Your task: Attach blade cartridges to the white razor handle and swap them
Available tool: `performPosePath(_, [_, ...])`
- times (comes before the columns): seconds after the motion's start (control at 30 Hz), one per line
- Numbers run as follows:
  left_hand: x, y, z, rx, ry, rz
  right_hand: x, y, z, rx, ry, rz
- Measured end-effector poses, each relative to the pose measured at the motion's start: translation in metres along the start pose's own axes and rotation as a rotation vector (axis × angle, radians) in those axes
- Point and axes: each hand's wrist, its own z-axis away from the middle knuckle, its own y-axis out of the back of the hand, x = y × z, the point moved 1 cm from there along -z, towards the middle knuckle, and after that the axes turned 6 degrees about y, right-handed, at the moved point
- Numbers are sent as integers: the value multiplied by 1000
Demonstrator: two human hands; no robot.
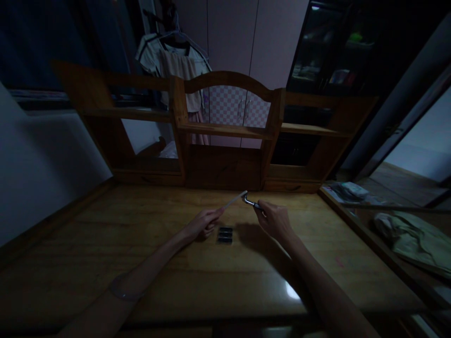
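My left hand (207, 222) is closed round the lower end of a thin pale stick (235, 199), which points up and to the right. My right hand (274, 217) grips the dark handle of a small metal tool (251, 203) with a bent, shiny head. The tool's head meets or nearly meets the stick's far tip; I cannot tell if they touch. Below and between my hands, a small black block with several dark bars (225, 235) lies on the wooden desk (158, 281).
A wooden shelf unit (225, 131) stands along the desk's back edge, with small drawers at its base. Clothes (179, 58) hang behind it at the left. Beyond the desk's raised right edge lie a pale green cloth or bag (416, 239) and a plastic-wrapped item (354, 189).
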Motion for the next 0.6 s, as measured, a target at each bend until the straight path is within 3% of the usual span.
performPosePath(0.13, [0,4,-2,47,18,3,1,2,0,64,-23,-52])
performPosePath(0.37, [0,2,-1,-1,-24,-23,1,-2,0,-2,-13,-51])
performPosePath(0.5, [-1,2,-2,37,-7,-59,-2,0,-1,40,-35,-82])
performPosePath(0.6, [3,2,0,51,-51,-8,-4,-1,-1,-7,-24,-55])
